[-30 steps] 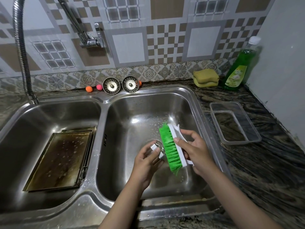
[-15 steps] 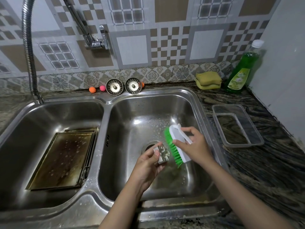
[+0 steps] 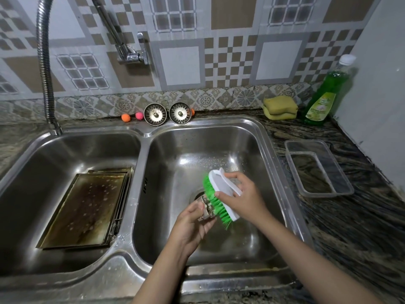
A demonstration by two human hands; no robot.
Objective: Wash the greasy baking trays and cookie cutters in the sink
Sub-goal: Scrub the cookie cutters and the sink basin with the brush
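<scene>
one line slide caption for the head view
Right hand scrubs a cookie cutter, held by left hand, with a green brush.

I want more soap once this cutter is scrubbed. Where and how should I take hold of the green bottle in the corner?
Grip the soap bottle around its narrow upper part below the white cap, coming from the front left. It stands upright against the wall, which probably blocks the right side, and the sponges sit close on its left, crowding the base.
</scene>
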